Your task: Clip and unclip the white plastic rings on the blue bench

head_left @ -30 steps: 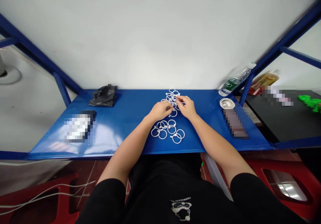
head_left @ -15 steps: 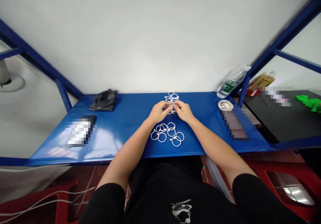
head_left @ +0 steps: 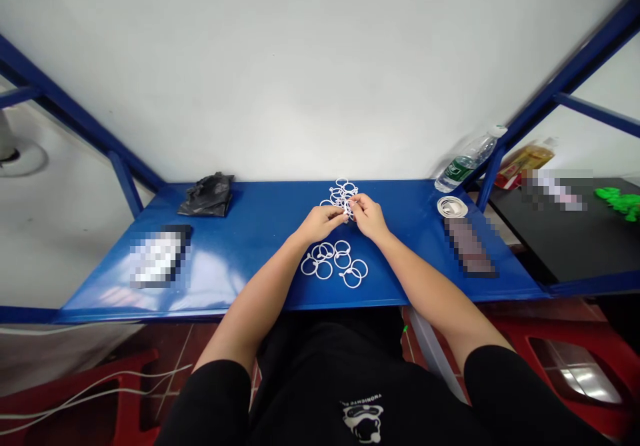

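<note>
Over the middle of the blue table [head_left: 240, 253], my left hand [head_left: 320, 223] and my right hand [head_left: 369, 217] meet, fingertips pinched together on one small white plastic ring [head_left: 347, 213]. Just beyond the fingers lies a heap of white rings [head_left: 341, 191] near the wall. Several more white rings [head_left: 336, 261] lie spread flat on the table nearer to me, below my wrists. Both forearms are bare.
A crumpled black bag [head_left: 208, 194] lies at the back left and a blurred flat object [head_left: 158, 258] at the left front. On the right are a clear water bottle [head_left: 467, 159], a white coiled roll [head_left: 452, 206] and a blurred strip [head_left: 470, 246]. Blue frame posts rise on both sides.
Both hands stay together at the ring heap; the fingers have shifted slightly as they work on one ring. The camera view has wobbled a little.
</note>
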{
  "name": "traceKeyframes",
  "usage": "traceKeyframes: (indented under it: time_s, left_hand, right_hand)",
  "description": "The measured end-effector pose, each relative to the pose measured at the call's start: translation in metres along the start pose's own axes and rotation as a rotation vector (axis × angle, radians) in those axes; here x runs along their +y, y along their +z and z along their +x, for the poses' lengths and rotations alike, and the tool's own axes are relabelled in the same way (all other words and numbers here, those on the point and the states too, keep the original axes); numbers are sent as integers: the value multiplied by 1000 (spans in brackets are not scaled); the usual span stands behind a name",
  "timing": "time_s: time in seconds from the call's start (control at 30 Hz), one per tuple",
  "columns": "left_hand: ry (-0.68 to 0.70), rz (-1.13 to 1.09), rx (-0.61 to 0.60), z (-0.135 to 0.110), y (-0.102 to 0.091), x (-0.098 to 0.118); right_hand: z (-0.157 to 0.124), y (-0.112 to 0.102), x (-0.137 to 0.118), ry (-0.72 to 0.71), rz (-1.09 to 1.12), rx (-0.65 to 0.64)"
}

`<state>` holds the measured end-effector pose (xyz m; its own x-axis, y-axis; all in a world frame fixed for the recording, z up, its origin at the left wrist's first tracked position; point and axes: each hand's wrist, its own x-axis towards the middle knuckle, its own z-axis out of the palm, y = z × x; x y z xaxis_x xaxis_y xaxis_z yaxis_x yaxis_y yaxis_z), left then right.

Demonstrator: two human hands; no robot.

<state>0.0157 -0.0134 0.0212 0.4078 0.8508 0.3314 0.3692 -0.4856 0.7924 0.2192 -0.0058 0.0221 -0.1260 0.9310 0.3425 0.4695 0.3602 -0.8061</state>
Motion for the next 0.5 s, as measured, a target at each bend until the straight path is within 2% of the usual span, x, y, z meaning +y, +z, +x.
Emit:
traceKeyframes:
  time_s: [0.17,0.37,0.5]
  left_hand:
    - [-32,-88,175,1,-2,-2]
    - [58,-22,105,0,2,-4]
    - [86,35,129,0,5,-3]
  right_hand:
    - [-1,0,-5,-28,-86,50]
    - [-1,0,-1,-47,-180,109]
    - [1,0,3,-110,-264,99]
